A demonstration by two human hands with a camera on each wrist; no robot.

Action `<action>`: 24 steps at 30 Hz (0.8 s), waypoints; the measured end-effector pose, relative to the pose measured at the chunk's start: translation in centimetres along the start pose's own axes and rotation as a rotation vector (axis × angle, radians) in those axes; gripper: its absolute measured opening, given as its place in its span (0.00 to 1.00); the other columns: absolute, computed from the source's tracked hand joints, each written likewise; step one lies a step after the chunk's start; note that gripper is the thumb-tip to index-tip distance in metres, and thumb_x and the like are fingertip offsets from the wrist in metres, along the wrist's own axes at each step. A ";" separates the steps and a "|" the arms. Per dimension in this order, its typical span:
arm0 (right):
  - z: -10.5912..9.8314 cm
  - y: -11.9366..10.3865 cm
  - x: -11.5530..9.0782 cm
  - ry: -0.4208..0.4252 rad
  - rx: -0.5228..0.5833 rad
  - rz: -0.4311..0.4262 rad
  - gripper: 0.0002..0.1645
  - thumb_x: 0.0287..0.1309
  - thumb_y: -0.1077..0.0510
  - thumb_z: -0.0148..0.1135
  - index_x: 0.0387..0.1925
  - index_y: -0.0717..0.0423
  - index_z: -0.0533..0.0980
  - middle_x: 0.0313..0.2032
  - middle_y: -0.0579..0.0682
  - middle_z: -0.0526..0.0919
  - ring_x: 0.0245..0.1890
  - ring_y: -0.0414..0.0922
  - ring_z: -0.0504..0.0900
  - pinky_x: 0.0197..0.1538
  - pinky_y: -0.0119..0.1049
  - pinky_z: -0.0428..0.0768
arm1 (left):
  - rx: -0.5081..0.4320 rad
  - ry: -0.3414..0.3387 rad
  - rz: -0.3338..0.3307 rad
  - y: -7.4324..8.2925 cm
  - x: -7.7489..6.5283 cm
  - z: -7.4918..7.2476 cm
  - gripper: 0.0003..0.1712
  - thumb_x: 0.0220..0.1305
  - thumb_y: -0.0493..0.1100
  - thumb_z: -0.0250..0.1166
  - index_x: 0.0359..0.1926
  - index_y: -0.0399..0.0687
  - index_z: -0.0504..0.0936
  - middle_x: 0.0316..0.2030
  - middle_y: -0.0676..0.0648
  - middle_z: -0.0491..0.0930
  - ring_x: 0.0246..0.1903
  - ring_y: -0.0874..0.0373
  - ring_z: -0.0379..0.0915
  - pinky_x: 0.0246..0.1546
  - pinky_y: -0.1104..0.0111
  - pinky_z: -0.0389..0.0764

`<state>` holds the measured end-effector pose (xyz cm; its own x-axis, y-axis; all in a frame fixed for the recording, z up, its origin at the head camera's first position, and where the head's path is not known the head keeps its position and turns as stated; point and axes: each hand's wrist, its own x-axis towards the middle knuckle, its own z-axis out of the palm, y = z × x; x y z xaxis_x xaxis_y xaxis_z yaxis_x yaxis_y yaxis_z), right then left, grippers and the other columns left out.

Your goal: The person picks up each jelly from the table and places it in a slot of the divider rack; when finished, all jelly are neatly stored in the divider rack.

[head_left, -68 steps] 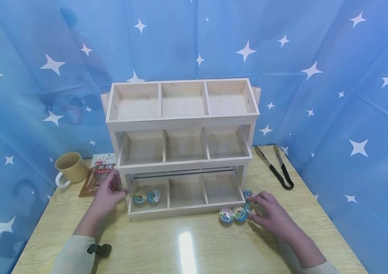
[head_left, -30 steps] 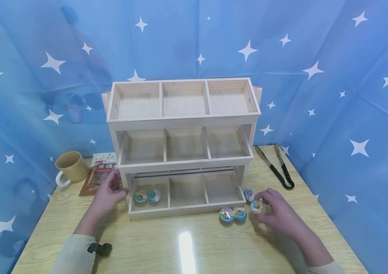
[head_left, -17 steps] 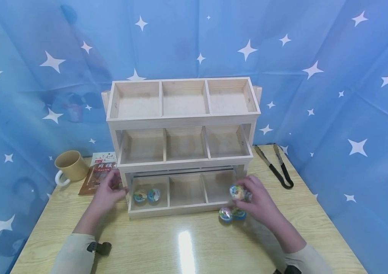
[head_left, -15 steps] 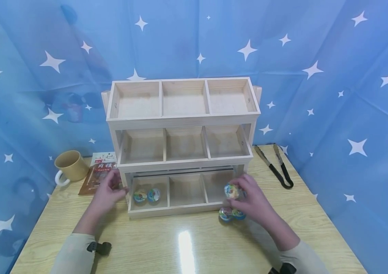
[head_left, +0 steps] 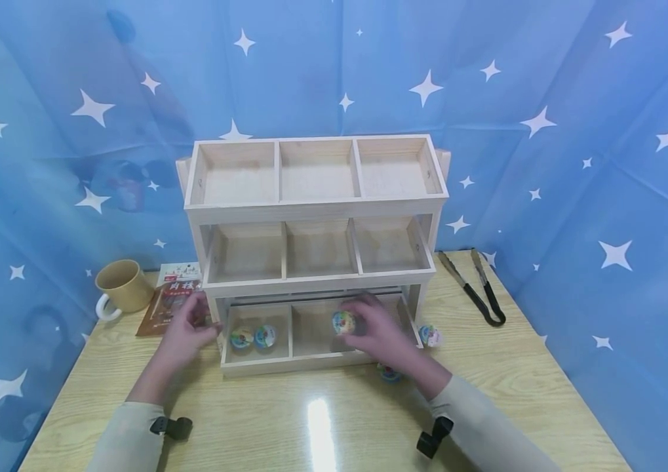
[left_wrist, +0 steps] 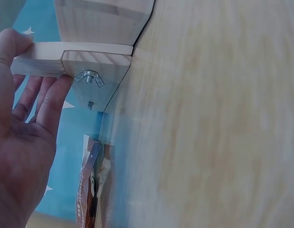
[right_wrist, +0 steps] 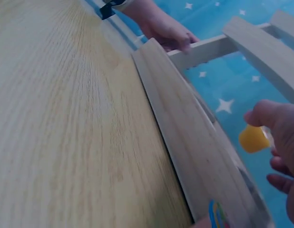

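My right hand (head_left: 379, 333) pinches a small jelly cup (head_left: 343, 322) with a printed lid above the middle compartment of the rack's bottom tier. In the right wrist view the cup (right_wrist: 253, 139) looks yellow, between thumb and fingers. My left hand (head_left: 183, 337) grips the left side of the wooden rack (head_left: 316, 213); the left wrist view has the thumb above and the fingers under a wooden bar (left_wrist: 42, 59). Two jelly cups (head_left: 254, 337) lie in the bottom left compartment. Another cup (head_left: 431, 335) sits right of the rack, and one (head_left: 389, 373) in front is partly hidden by my right wrist.
A tan mug (head_left: 123, 288) and a brown packet (head_left: 162, 308) stand left of the rack. Black-handled tongs (head_left: 484, 298) lie on the table (head_left: 251, 419) at the right. A blue star-patterned curtain (head_left: 334, 65) hangs behind.
My right hand has lifted a jelly cup from beside the rack's right end and carried it left, over the bottom tier's middle compartment. My left hand stays on the rack.
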<state>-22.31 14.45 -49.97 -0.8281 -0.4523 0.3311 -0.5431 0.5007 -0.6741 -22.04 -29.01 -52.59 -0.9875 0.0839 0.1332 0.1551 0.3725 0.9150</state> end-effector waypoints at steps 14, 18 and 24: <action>3.5 -0.8 4.0 -0.251 -0.231 -0.093 0.32 0.63 0.47 0.81 0.65 0.52 0.83 0.59 0.43 0.82 0.49 0.38 0.79 0.50 0.34 0.84 | 0.013 0.002 0.011 -0.3 0.1 -0.1 0.40 0.65 0.28 0.73 0.75 0.45 0.71 0.61 0.36 0.81 0.58 0.46 0.77 0.62 0.57 0.78; 4.4 -1.0 4.7 -0.291 -0.218 -0.089 0.31 0.61 0.50 0.82 0.64 0.53 0.83 0.57 0.44 0.82 0.50 0.39 0.78 0.52 0.33 0.83 | 0.005 0.001 0.028 -0.6 0.2 -0.1 0.38 0.65 0.27 0.73 0.74 0.44 0.71 0.59 0.36 0.82 0.56 0.47 0.78 0.57 0.66 0.80; 5.3 -1.1 5.2 -0.294 -0.272 -0.085 0.31 0.58 0.48 0.83 0.61 0.49 0.84 0.57 0.44 0.82 0.54 0.42 0.77 0.54 0.36 0.81 | 0.001 -0.002 0.021 -0.7 0.3 -0.1 0.39 0.65 0.28 0.73 0.75 0.45 0.71 0.59 0.36 0.81 0.57 0.47 0.77 0.59 0.62 0.80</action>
<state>-25.27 7.70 -51.03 -0.7252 -0.6723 0.1485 -0.6573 0.6118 -0.4401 -22.41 -29.33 -53.15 -0.9841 0.0934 0.1513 0.1755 0.3720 0.9115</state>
